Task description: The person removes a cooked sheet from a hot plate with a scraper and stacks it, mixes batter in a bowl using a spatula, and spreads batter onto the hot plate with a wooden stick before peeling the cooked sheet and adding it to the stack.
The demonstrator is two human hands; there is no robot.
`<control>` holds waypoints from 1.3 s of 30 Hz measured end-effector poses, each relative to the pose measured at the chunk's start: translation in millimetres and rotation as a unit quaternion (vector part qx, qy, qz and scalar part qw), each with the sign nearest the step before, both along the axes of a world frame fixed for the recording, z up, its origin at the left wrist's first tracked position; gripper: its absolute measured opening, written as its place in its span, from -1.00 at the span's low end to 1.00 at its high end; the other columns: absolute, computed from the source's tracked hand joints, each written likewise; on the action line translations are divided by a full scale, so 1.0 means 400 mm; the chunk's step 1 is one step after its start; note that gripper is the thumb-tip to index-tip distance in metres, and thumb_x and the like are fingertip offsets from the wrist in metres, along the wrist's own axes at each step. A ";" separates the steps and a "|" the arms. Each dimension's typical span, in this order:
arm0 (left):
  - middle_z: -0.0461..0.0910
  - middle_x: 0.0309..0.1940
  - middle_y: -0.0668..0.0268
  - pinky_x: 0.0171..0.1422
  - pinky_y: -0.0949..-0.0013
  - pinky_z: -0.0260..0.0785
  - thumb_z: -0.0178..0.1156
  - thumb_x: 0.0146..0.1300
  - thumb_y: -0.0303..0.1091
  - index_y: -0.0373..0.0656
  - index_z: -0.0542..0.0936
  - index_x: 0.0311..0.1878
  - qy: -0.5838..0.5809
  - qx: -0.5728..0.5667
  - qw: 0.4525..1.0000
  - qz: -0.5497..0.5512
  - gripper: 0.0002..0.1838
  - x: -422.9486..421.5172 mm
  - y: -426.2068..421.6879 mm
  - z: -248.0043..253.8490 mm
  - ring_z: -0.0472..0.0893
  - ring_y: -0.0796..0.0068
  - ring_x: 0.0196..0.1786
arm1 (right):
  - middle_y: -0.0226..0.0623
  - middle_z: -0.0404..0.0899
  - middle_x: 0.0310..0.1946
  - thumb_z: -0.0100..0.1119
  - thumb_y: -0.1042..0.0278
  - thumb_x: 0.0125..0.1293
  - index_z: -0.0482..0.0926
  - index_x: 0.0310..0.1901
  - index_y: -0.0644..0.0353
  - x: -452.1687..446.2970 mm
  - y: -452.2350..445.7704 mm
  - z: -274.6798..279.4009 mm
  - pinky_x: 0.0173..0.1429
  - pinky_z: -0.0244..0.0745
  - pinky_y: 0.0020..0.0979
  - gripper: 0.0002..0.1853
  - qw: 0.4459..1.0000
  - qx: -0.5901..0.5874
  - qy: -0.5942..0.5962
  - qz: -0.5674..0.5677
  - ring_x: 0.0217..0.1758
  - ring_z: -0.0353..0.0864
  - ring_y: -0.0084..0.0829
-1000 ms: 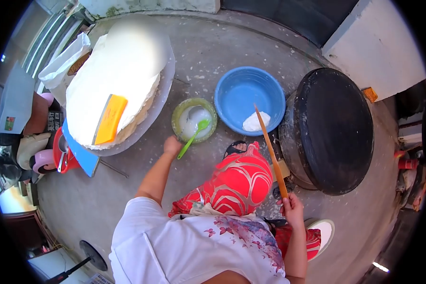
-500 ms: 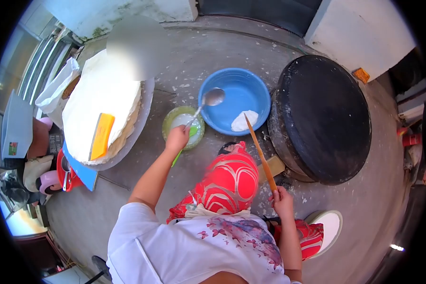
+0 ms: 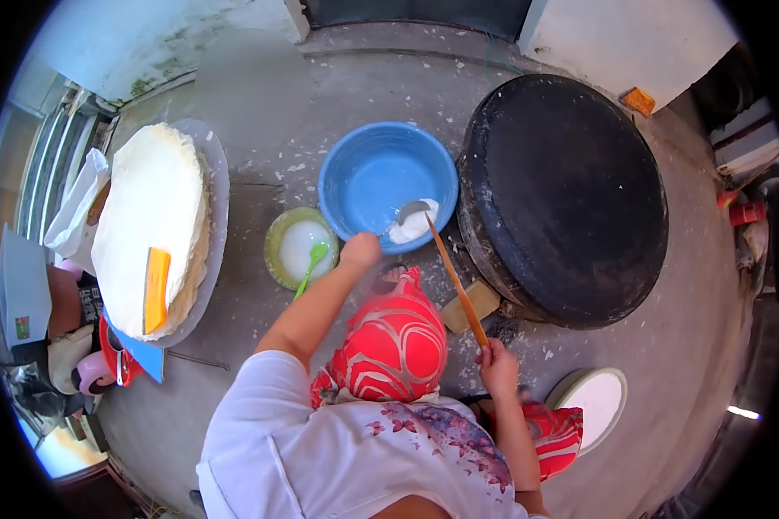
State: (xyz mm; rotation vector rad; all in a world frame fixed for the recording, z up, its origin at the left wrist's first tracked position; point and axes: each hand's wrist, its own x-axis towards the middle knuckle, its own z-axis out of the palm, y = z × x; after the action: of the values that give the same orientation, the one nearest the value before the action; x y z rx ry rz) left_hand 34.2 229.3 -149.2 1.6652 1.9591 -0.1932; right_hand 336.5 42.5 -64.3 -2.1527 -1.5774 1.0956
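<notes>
My left hand (image 3: 361, 251) is closed round the handle of a metal ladle (image 3: 413, 210) at the near rim of a blue basin (image 3: 331, 164). The ladle's bowl rests against a white, doughy lump (image 3: 417, 227) in the basin's near right part. In my right hand (image 3: 498, 370), held low by my knee, is a long, narrow wooden spatula (image 3: 457, 281). Its tip points up over the basin's near right rim, beside the lump. A yellow-green bowl (image 3: 274, 255) of whitish liquid stands left of the basin, with a green spoon (image 3: 317, 254) in it.
A large round black griddle (image 3: 567, 190) stands close on the right. On the left, a thick stack of pale round sheets (image 3: 143, 203) carries an orange-handled scraper (image 3: 156, 290). A bucket with white contents (image 3: 599, 402) stands by my right leg; a brick (image 3: 472, 304) lies below the griddle.
My left hand has moved right from above the yellow-green bowl, bringing the ladle down to the white lump. My right hand still holds the spatula. The view has shifted slightly.
</notes>
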 end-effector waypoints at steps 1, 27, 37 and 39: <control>0.55 -0.27 -0.10 -0.03 0.09 0.40 0.00 0.12 -0.31 -0.29 0.60 -0.32 0.000 -0.003 1.000 -0.002 -0.74 -0.007 -0.005 0.003 0.56 -0.03 -0.15 | -0.18 0.57 -0.58 -0.01 0.36 0.23 0.50 -0.21 0.14 0.005 -0.004 -0.007 -0.34 0.44 -0.19 -0.85 1.000 0.006 -0.013 0.007 -0.45 0.58 -0.11; 0.55 -0.27 -0.11 -0.05 0.07 0.40 0.02 0.15 -0.21 -0.29 0.60 -0.30 -0.031 0.028 0.997 0.067 -0.68 0.035 0.066 0.026 0.55 -0.05 -0.17 | -0.11 0.54 -0.58 -0.02 0.33 0.23 0.51 -0.18 0.12 0.030 -0.031 -0.011 -0.33 0.42 -0.14 -0.82 0.998 0.015 -0.036 -0.042 -0.43 0.56 -0.04; 0.54 -0.25 -0.12 -0.04 0.05 0.39 -0.03 0.16 -0.28 -0.30 0.60 -0.30 0.011 -0.050 0.998 0.045 -0.70 -0.046 -0.058 0.046 0.55 -0.05 -0.14 | -0.17 0.55 -0.60 -0.02 0.38 0.24 0.52 -0.19 0.17 0.035 -0.050 -0.020 -0.36 0.44 -0.25 -0.84 0.998 0.007 -0.053 -0.024 -0.47 0.58 -0.15; 0.54 -0.25 -0.11 -0.05 0.08 0.40 -0.04 0.13 -0.32 -0.30 0.60 -0.28 0.004 -0.029 1.000 0.011 -0.71 -0.003 -0.033 0.044 0.55 -0.03 -0.14 | -0.17 0.55 -0.60 -0.02 0.38 0.23 0.52 -0.20 0.17 0.038 -0.033 -0.025 -0.36 0.44 -0.24 -0.84 0.998 0.012 -0.060 -0.017 -0.47 0.58 -0.15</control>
State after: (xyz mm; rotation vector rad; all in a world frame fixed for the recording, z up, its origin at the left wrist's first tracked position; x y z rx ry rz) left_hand 33.1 216.1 -131.6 1.6069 1.9584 -0.2452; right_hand 351.7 29.1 -74.4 -2.2599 -1.5890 0.9478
